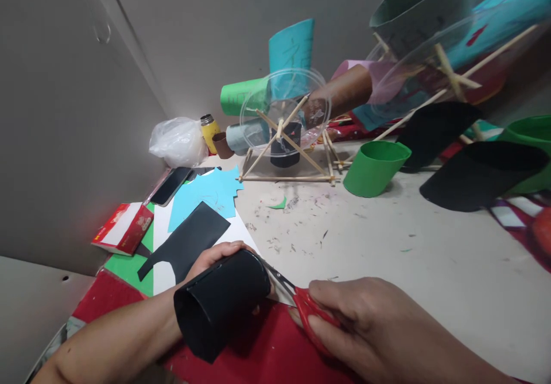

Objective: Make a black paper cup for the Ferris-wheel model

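Left hand (217, 256): largely hidden behind black tube (224, 303). Blue tube (510, 14), upper right: cut off, blurred. Rightmost green tube (527, 130): edge-cropped.

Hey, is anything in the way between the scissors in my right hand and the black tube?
Nothing visible: the scissors in your right hand come up to the black tube. Your left hand, holding the tube, has fingers close to the blades.

2 bare arms (114, 333) angled inward, left grip (212, 259) curled, partly hidden, right grip (359, 312) clenched
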Demonstrator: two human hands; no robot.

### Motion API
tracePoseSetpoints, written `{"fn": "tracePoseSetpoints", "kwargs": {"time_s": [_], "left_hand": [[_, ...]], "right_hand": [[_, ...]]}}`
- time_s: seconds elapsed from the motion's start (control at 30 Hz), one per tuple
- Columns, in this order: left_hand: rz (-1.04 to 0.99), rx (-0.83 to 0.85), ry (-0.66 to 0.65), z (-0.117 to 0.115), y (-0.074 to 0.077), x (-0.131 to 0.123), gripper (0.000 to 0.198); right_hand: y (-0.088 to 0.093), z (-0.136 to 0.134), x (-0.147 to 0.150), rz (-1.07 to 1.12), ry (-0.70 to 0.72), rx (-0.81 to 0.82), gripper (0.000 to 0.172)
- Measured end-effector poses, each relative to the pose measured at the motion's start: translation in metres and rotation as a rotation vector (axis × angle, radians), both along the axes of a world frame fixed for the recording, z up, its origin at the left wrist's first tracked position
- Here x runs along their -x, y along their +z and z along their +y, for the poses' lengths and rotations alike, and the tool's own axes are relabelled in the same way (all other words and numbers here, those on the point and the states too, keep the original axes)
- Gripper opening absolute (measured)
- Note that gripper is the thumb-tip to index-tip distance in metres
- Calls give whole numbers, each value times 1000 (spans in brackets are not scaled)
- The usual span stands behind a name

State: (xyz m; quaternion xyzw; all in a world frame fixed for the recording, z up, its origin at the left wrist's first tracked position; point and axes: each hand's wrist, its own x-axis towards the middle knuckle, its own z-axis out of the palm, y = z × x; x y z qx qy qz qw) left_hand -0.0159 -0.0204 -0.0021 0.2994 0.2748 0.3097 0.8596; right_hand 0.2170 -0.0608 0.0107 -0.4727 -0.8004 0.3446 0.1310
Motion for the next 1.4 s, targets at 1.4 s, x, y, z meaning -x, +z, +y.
{"fn": "tracePoseSetpoints", "kwargs": {"time_s": [1.4], "left_hand": [[-65, 198, 149, -11, 19, -14, 53]], "right_hand": [[1, -5, -1, 851, -399, -29, 28]]}}
